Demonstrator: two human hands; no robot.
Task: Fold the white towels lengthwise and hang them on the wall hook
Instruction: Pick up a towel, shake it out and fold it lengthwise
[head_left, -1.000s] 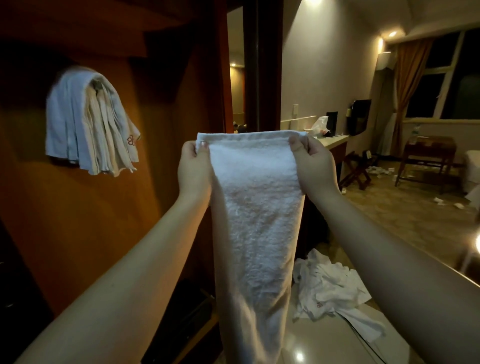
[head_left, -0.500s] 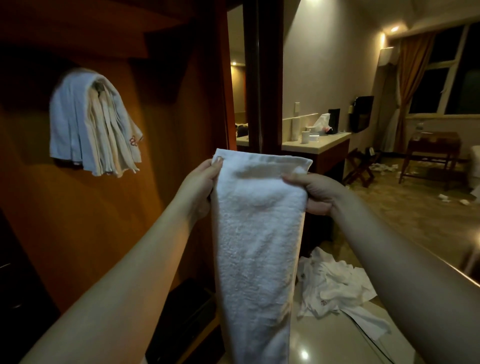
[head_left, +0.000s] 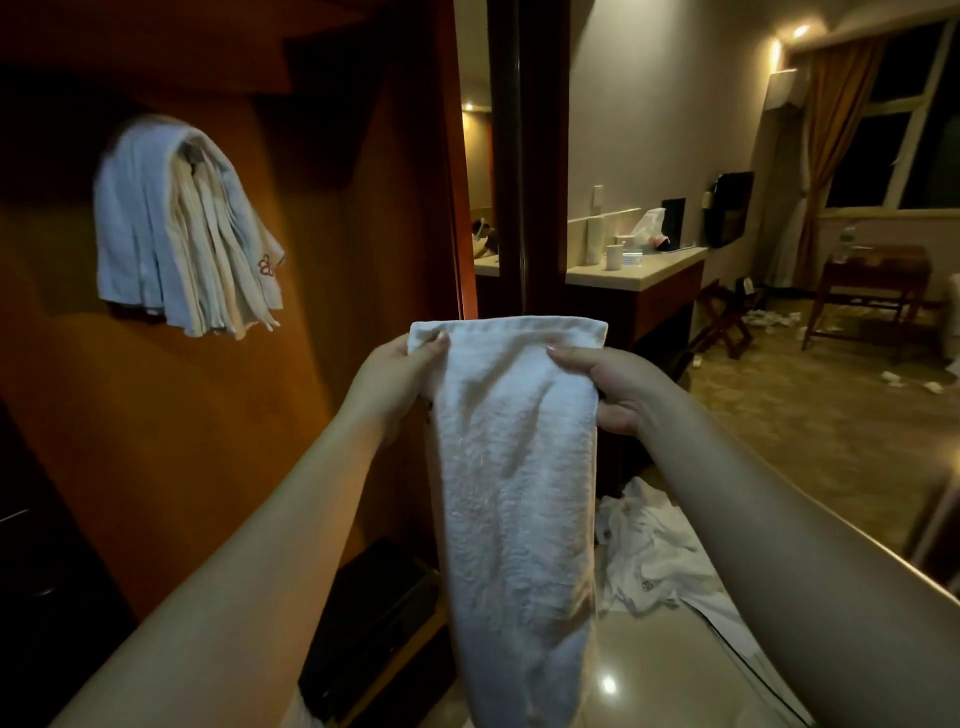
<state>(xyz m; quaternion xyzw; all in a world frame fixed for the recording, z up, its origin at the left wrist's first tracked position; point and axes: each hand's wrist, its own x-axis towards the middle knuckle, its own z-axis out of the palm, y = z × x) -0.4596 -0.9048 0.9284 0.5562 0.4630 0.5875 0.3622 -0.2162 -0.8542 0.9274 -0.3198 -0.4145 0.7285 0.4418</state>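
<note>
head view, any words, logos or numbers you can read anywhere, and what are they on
No text can be read.
Hung towels: a red flower-like emblem at one corner, no letters legible.
Towel pile on the floor: small dark marks, too small to read.
Held towel: plain, no marking.
Items on the counter: too small and dim.

hotel room: vanity counter (head_left: 636, 270) with cups, curtained window (head_left: 883, 150), luggage rack (head_left: 727, 322), wood-panelled wall (head_left: 208, 415).

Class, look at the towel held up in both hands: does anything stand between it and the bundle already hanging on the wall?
Nothing visible does. The towel, pinched by the left hand and right hand, has open air up-left to the hung towels. The hook itself is hidden beneath them.
</note>
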